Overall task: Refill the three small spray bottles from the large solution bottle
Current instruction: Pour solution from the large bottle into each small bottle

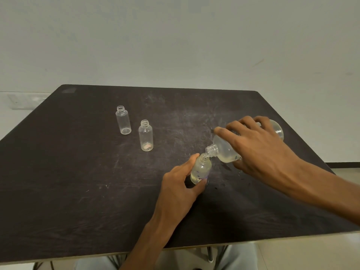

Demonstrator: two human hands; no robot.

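Right of centre, the right hand (259, 147) grasps a large, rounded, translucent plastic solution bottle (226, 149) from above, tilted so that its threaded mouth meets the neck of a small clear plastic bottle (201, 169). The left hand (181, 184) grips this small bottle, thumb on its left side; pale yellowish liquid fills its lower part. Two further small clear uncapped bottles stand upright, well apart from the hands, one at upper left (123, 122) and one just right of it (146, 135). All rest on a dark, scuffed, matte tabletop (78, 182) before a plain pale wall (175, 39).
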